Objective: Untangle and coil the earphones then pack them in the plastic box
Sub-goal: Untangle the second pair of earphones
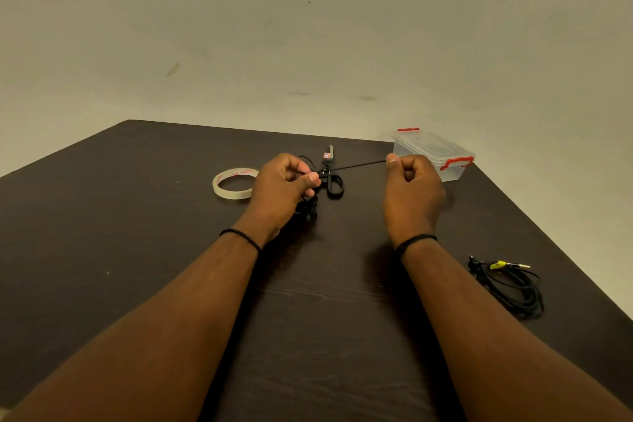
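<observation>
there's a roll of clear tape [235, 183] just left of the left hand, black-handled scissors [331, 175] between the two hands, all on a dark wood table [137, 250]

Single head view, looking forward and down over dark table [137, 216] toward wall, forearms near.

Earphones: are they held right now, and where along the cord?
Yes. The left hand pinches the earphones at the tangled bunch; the right hand pinches the cord farther along, taut between them.
</observation>
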